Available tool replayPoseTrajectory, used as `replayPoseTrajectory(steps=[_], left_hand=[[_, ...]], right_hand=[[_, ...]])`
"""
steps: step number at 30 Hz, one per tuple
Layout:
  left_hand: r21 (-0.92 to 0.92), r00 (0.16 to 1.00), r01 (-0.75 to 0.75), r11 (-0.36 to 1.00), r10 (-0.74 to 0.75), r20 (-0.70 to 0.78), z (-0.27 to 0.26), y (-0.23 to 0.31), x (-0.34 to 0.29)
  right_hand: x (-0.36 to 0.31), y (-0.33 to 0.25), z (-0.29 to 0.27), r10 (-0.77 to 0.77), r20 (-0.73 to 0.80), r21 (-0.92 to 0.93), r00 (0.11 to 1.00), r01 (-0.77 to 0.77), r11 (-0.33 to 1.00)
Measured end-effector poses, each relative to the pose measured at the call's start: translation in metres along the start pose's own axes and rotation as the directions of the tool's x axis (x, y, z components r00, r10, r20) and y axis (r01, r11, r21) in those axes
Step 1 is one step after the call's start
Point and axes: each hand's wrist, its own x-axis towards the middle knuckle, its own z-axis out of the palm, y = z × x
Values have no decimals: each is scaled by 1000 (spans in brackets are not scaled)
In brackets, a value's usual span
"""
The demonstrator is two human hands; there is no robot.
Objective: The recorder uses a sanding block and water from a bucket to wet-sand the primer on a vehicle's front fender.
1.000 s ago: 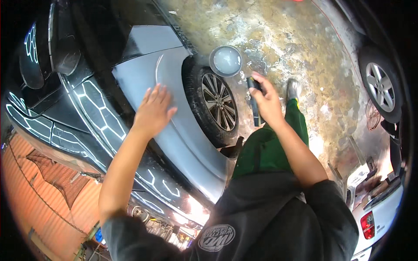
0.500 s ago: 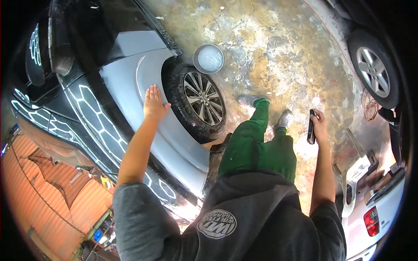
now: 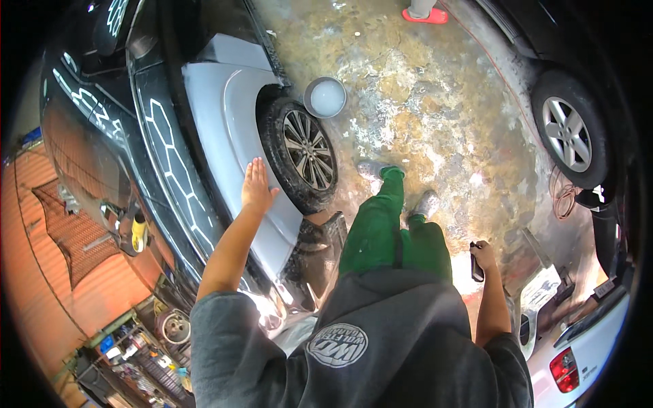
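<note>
On the left, a car with glossy black panels has a matte grey front fender [image 3: 228,115] arching over its wheel [image 3: 306,149]. My left hand [image 3: 257,189] lies flat on that fender beside the tyre, fingers together and stretched out, thumb apart, holding nothing. Out to my right, my right hand [image 3: 486,256] is closed round a slim black oblong thing [image 3: 475,264]. It hangs low over the floor, and its exact kind does not show.
A round bucket of cloudy liquid [image 3: 328,97] stands beyond the wheel. At the far edge is another person's foot in a red shoe [image 3: 426,16]. A dark vehicle's wheel [image 3: 568,132], a coiled hose [image 3: 562,197] and a white vehicle [image 3: 578,347] are on the right.
My left hand has slid along the fender toward me, still flat. My right hand has come down nearer my body with the black thing. A red-shod foot has come into view at the far edge.
</note>
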Motion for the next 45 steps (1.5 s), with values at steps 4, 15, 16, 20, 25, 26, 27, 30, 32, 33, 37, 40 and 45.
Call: replayPoseTrajectory(steps=[4, 15, 16, 20, 25, 26, 27, 30, 32, 33, 37, 40, 45], left_hand=[[-10, 999, -43, 999, 43, -25, 15, 45, -21], [-38, 983, -158, 987, 161, 93, 55, 143, -121], [-27, 983, -158, 987, 160, 91, 57, 141, -122], [-44, 974, -219, 975, 221, 50, 59, 122, -94], [39, 969, -220, 975, 214, 120, 39, 70, -44], [42, 965, -238, 970, 231, 121, 32, 61, -33], [70, 965, -232, 970, 221, 138, 26, 51, -22], [93, 970, -212, 973, 198, 145, 13, 18, 8], [87, 974, -190, 978, 177, 140, 4, 0, 28], [98, 973, -206, 974, 193, 130, -5, -2, 48], [130, 976, -204, 970, 191, 107, -21, -24, 100], [147, 993, -30, 989, 13, 114, -42, -65, 114], [145, 996, 45, 988, -55, 65, -36, -80, 126]], right_hand=[[-14, 65, -18, 15, 45, 22, 999, -16, 1000], [-58, 165, -8, 89, 263, 224, 961, -151, 963], [-63, 170, -4, 87, 264, 236, 961, -152, 960], [-88, 201, 22, 174, 124, 89, 977, -186, 979], [-113, 168, 45, 300, 301, 202, 905, -368, 908], [-120, 163, 49, 342, 333, 215, 879, -423, 880], [-125, 157, 54, 347, 332, 231, 877, -432, 872], [-127, 156, 65, 296, 435, 95, 851, -370, 924], [-129, 161, 83, 311, 360, 166, 879, -389, 906], [-134, 184, 89, 156, 353, 67, 922, -191, 979], [-122, 174, 94, 51, 339, -104, 939, -17, 994], [-92, 76, 70, 263, 174, -165, 949, -235, 958], [-70, 28, 46, 317, 314, 121, 895, -369, 921]])
